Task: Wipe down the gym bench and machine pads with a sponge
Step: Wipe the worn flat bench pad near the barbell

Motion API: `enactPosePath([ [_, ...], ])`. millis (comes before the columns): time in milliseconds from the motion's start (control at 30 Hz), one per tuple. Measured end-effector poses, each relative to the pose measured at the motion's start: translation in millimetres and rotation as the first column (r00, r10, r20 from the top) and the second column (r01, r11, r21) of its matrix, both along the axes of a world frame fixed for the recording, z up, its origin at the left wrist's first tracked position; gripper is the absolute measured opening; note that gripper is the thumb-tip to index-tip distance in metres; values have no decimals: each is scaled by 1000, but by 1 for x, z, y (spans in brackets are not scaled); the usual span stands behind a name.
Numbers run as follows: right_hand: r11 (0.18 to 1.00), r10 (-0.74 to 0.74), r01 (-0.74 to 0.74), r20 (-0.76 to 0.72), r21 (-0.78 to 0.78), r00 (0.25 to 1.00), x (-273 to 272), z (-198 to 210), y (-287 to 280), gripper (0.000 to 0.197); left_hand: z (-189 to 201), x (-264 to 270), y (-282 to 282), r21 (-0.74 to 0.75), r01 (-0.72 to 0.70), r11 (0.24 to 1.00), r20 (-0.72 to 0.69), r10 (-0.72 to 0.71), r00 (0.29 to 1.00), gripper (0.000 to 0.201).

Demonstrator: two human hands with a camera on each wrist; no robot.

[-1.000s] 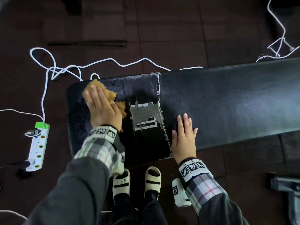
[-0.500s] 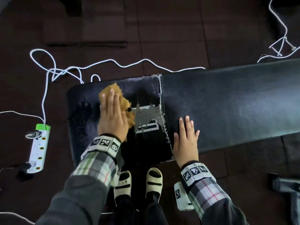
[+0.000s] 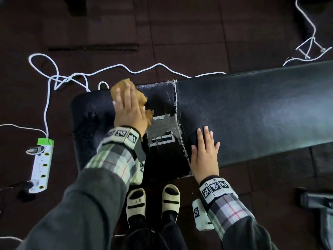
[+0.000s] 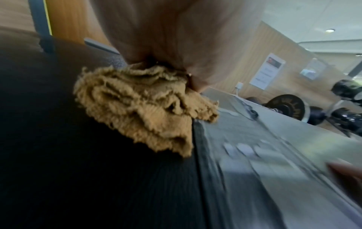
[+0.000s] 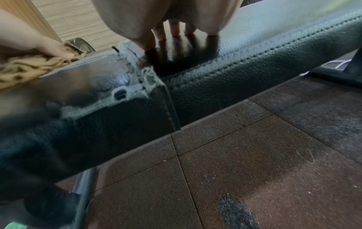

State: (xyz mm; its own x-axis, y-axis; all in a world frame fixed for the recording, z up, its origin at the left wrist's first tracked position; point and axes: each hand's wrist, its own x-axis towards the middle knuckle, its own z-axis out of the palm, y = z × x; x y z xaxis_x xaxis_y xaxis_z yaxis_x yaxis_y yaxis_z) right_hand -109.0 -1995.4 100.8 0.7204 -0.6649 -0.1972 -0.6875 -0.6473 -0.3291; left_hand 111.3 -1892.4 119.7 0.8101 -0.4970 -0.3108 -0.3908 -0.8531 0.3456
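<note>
Palm-down left hand (image 3: pixel 130 110) presses sponge (image 3: pixel 124 85), seemingly flat-fingered.

Dark rubber floor tiles (image 5: pixel 254 155), wood-panelled wall (image 4: pixel 254 62), white cable (image 3: pixel 126 67).

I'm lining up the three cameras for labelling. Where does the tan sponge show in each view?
Head: sponge upper left of centre, under the flat left hand on the bench's short end pad.
Left wrist: sponge centre, poking out from under the hand.
Right wrist: sponge at the left edge.
Shared landmark: the worn grey patch beside the sponge.
</note>
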Motion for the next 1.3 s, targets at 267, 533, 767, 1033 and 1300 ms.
enactPosePath([
  [267, 999, -42, 42, -5, 5, 999, 6, 7, 3, 53, -13, -30, 57, -27, 109, 994, 57, -107, 993, 64],
  [533, 999, -24, 24, 8, -47, 1000, 37, 26, 1, 46, -2, 28, 11, -3, -48, 999, 76, 48, 996, 63],
  [767, 983, 155, -141, -123, 115, 980, 94, 35, -8, 56, -12, 44, 37, -73, 98, 992, 156, -86, 984, 57],
  [1033, 987, 135, -123, -117, 101, 984, 90, 26, -8, 61, -16, 56, 105, -163, -131, 978, 149, 155, 977, 57],
  [1300, 990, 121, -113, -100, 81, 988, 92, 26, -5, 60, -29, 1, 107, -145, 44, 988, 241, -8, 970, 56],
])
